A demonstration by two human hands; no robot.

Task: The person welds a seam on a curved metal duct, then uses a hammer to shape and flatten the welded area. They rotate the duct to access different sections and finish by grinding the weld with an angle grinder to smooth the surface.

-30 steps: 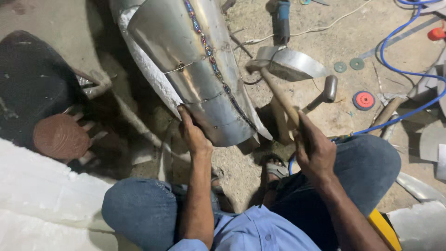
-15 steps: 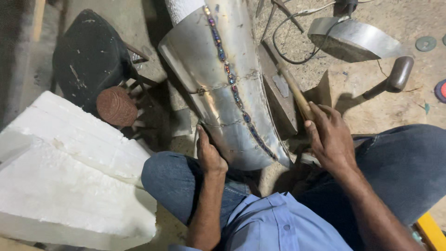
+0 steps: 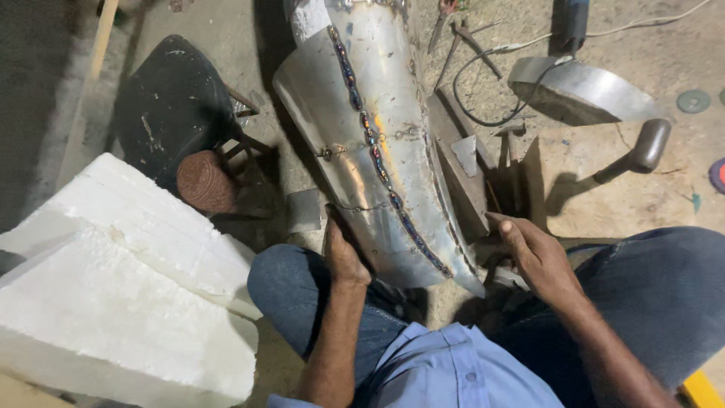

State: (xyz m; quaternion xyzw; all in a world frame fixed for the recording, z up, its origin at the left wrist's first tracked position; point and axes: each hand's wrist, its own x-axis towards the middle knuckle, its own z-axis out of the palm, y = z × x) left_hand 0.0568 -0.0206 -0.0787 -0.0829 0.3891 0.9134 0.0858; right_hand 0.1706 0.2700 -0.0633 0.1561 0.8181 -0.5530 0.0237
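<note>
— What does the left hand (image 3: 343,253) have hold of?

— The near end of the big metal cone (image 3: 377,143). The palm lies flat against its left side, just above the knee, with the fingers wrapped around the lower rim. It is a loose, fairly open clasp that steadies the piece, not a tight fist.

— And the right hand (image 3: 532,253)?

— It sits just to the right of the cone's near end, knuckles up, fingers curled downward. They seem to close on something dark beneath the palm, but the hand hides it, so I cannot tell what it grips or whether it is fully closed.

— Where does the cone lie?

— Between the two hands, slanting away from the person across the concrete floor (image 3: 596,189), narrow end near the lap and wide end far off. A discoloured weld seam (image 3: 377,162) runs along its top, between the two hands at the near end.

— What is close by?

— Just beyond the right hand, a flat steel bar (image 3: 457,162) lies against the cone's right flank. Farther out on that side are a curved metal sheet (image 3: 581,91) and a hammer (image 3: 638,155). Left of the left hand stand white foam blocks (image 3: 128,287), with a dark stool (image 3: 177,113) behind them.
</note>
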